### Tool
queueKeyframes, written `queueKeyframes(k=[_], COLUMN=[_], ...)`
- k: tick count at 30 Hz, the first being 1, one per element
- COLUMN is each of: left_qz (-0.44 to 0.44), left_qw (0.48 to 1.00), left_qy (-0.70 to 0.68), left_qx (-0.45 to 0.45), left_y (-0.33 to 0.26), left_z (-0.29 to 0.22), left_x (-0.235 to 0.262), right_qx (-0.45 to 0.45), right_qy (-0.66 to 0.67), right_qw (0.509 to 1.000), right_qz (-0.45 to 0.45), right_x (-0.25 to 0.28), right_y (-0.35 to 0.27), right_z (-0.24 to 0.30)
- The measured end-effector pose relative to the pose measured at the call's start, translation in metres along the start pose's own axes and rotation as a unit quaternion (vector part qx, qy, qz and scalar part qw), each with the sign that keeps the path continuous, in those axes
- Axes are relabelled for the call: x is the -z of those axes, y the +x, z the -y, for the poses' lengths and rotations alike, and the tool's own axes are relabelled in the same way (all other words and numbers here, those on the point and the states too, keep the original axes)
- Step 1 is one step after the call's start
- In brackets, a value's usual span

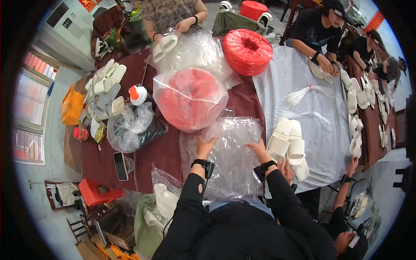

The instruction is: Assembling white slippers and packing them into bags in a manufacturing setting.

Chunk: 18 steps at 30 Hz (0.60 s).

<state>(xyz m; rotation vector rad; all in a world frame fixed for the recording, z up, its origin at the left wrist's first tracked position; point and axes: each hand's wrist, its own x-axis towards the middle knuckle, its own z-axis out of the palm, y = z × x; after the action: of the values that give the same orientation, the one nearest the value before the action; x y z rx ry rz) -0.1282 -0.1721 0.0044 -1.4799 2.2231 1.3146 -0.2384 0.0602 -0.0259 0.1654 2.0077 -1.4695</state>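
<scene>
A stack of clear plastic bags (234, 160) lies in front of me on the maroon cloth. My left hand (204, 148) holds its left side, thumb on top and pointing inward. At the right side my right hand (259, 151) grips it likewise; the other fingers of both hands are partly hidden. Just right of the stack are cream slide slippers (284, 138) on a pale plastic sheet. A co-worker's hand (285, 171) is close beside them, near my right forearm. Beyond the bags sits a red roll (190, 97) wrapped in clear plastic.
Farther back are a bare red twine roll (248, 52) and a person's hands (185, 24) with slippers. Leftward lie a bagged dark bundle (134, 128), a phone (120, 166) and piled slippers (106, 86). White strands (299, 96) and another co-worker's hands (325, 64) are at right.
</scene>
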Motion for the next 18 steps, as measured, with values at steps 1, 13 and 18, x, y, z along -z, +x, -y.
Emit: queueKeyframes(k=[1,13,18], left_qz=[-0.016,-0.112,-0.366], left_qw=[1.0,0.967,0.921], left_qy=[-0.01,0.227,0.12], left_qx=[0.016,-0.029,-0.053], left_y=[0.011,0.009,-0.017], left_z=[0.021,0.011,-0.017], left_x=[0.007,0.034,0.025], right_qx=[0.001,0.072,0.134], right_qy=[-0.001,-0.044,-0.122], right_qw=[1.0,0.996,0.98], right_qz=[0.014,-0.017,-0.082], right_x=[-0.012,-0.065,-0.07], right_y=[-0.004,0.0,-0.001], right_z=[0.01,-0.009,-0.008])
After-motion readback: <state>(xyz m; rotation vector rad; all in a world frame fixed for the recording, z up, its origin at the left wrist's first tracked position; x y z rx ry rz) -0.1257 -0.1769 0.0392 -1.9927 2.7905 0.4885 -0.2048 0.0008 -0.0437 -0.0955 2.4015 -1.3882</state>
